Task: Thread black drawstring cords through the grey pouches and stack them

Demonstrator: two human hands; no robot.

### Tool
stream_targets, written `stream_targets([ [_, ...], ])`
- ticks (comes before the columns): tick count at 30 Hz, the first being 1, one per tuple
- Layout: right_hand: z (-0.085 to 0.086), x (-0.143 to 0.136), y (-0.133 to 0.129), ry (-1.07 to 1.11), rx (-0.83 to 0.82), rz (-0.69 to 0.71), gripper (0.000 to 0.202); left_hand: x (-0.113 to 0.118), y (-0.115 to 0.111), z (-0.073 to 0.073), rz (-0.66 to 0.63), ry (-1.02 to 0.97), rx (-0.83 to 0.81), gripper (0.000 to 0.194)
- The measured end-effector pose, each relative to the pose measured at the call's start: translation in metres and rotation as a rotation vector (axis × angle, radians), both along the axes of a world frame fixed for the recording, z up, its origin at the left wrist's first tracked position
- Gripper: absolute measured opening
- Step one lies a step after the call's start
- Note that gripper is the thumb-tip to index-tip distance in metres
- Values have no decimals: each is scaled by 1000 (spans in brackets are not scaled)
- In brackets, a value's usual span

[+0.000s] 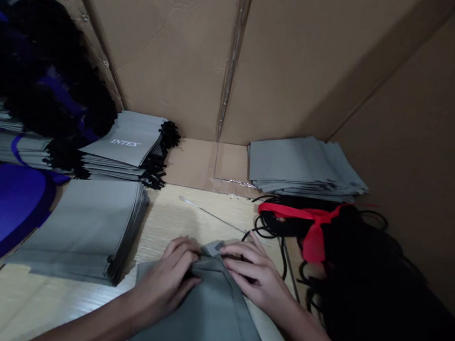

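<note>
While both hands, left hand [171,278] and right hand [255,274], pinch the grey drawstring pouch [204,314] at its top hem, cord threading seems underway, so the long threading needle [214,216] on the table [173,224] likely comes next.

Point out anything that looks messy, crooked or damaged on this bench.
Little stands out. The black cords by the right hand lie in a loose tangle around a red strip, and the far grey stack is fanned unevenly. No damage is visible.

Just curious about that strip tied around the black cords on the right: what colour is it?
Red; the strip shows best in the head view, tied around the black cords.
</note>
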State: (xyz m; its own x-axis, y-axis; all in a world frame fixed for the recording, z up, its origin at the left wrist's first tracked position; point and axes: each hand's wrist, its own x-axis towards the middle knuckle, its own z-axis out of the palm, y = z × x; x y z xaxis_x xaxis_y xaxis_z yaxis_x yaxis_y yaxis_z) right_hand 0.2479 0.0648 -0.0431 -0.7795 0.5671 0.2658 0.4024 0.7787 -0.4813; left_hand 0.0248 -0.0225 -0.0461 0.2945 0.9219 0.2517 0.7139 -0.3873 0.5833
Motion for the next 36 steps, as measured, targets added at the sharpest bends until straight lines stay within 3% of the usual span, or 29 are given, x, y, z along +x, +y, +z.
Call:
stream_targets([
  [4, -1, 2, 4, -75, -65, -119, 33, -2, -3, -9, -34, -54, 16, 19],
  [8, -5, 2, 6, -200, 4, -53, 35, -2, -4, -6, -29, -52, -2, 45],
  [11, -7, 1, 4, -181, 27, -18, 31, 0, -2, 0, -130, 8, 46, 23],
  [14, -7, 2, 1, -82, 57, 47, 28, 0, -1, 2, -61, 112, 75, 13],
  [17, -6, 5, 2, 37, 83, 76, 29, -1, -1, -1, -40, 167, 79, 14],
  [19, -5, 8, 4, 41, 77, -8, 34, -3, -1, -3, -71, 157, 109, 16],
  [22, -4, 9, 6, -94, 76, -83, 46, -5, -4, -3, -126, 145, 167, 23],
  [27, -3, 8, 5, -222, 145, -21, 66, -6, -5, 0, -212, 74, 166, 29],
  [29, -3, 8, 3, -214, 143, -28, 65, -5, -4, 0, -201, 8, 135, 30],
  [33, -3, 7, 1, -188, 133, -9, 51, -2, -2, 2, -125, -16, 71, 49],
  [36, -3, 4, -2, -172, 114, 16, 45, -1, -2, 9, -186, 101, 39, 37],
])
